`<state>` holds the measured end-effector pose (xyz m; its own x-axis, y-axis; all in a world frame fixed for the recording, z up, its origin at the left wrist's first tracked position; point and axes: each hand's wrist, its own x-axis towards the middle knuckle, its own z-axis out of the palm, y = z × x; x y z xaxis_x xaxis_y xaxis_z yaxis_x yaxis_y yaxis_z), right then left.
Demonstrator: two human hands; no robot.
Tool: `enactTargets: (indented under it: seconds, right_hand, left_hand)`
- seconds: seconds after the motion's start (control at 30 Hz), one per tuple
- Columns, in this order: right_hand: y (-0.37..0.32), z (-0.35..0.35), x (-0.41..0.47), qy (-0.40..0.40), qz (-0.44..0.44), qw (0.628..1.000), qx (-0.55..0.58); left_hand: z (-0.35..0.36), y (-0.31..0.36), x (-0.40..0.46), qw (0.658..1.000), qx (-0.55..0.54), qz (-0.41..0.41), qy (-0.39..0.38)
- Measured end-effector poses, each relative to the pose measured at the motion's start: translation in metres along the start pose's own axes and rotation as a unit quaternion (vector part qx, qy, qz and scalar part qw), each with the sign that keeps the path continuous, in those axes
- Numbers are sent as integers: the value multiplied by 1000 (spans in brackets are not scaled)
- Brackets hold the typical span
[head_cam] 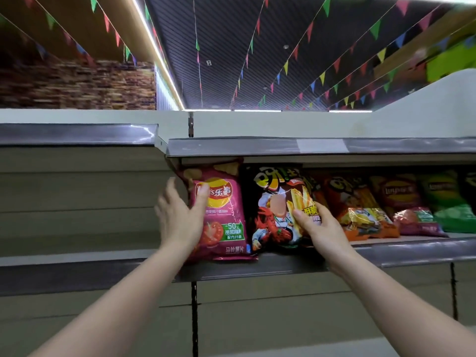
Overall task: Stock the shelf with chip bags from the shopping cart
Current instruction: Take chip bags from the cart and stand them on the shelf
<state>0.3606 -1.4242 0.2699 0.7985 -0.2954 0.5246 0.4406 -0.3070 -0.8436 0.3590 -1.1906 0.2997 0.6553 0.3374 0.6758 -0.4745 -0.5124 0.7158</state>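
Note:
A pink Lay's tomato chip bag [224, 222] stands upright at the left end of the shelf [257, 269]. My left hand [180, 215] grips its left edge, thumb across the front and fingers behind. Beside it stands a black crayfish-print fries bag [273, 202]. My right hand [319, 228] holds that bag's lower right side, thumb on the front. Further right on the same shelf sit an orange bag [360, 212], a dark red Lay's bag [407, 202] and a green Lay's bag [448, 199]. The shopping cart is out of view.
Another shelf board with a price strip [322, 146] hangs close above the bags. To the left, a bare shelf bay [77, 197] shows only its back panel. Coloured bunting hangs from the ceiling.

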Motion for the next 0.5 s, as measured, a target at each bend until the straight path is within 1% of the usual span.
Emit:
enactTargets:
  seconds: [0.03,0.07,0.1,0.13,0.2,0.23,0.33,0.5]
  right_hand:
    - [0,2,-1,8,-2,1000,-3]
    - [-1,3,-2,16,-6,1000,-5]
    - [-2,6,-2,24,-9,1000,-7]
    - [-4,8,-1,28,-11,1000,-7]
    - [-7,13,0,26,-10,1000,-6]
    - [-8,14,0,24,-11,1000,-6]
    - [-8,14,4,8,-15,1000,-23]
    - [-6,4,5,-42,-6,994,-98]
  left_hand:
    - [-2,-3,-7,995,55,86,0]
    - [-3,-4,-14,980,111,161,-25]
    - [-2,-6,-15,961,166,210,-68]
    - [0,-6,-17,939,221,237,-114]
    - [3,-10,-13,908,291,248,-169]
    - [3,-11,-11,902,306,247,-179]
    - [1,-13,-3,897,312,249,-189]
    - [3,-15,-2,897,318,244,-188]
